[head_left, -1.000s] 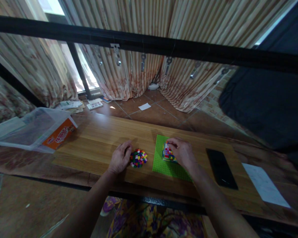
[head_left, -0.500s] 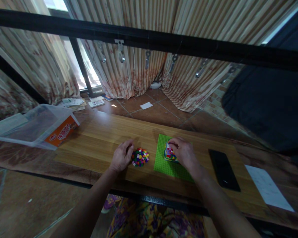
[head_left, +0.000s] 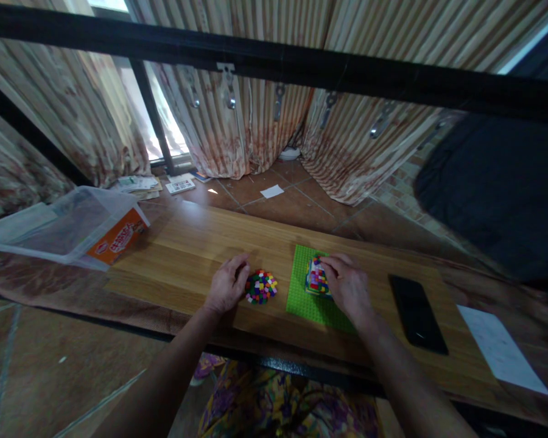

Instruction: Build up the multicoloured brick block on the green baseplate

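A bright green studded baseplate (head_left: 296, 298) lies on the wooden board, bearing a low square build of small multicoloured bricks (head_left: 317, 281). My right hand (head_left: 348, 285) reaches over the build from the right, with thumb and fingers pinched at its far edge. A tiny dark and red brick (head_left: 317, 260) shows at those fingertips. To the left, my left hand (head_left: 228, 283) rests on the board with its fingers loosely bent and apart, holding nothing visible. Right beside its thumb is a round heap of loose coloured bricks (head_left: 262, 287).
A black phone (head_left: 418, 313) lies right of the baseplate, with a white paper sheet (head_left: 502, 350) beyond it. A clear plastic bin (head_left: 77, 237) with an orange label stands at the left end. A dark metal bar (head_left: 274, 58) crosses in front of the curtains.
My right fingertips have shifted slightly to the right over the build, uncovering more bricks at its far left corner. My left hand stays beside the heap. The whole view has shifted a little.
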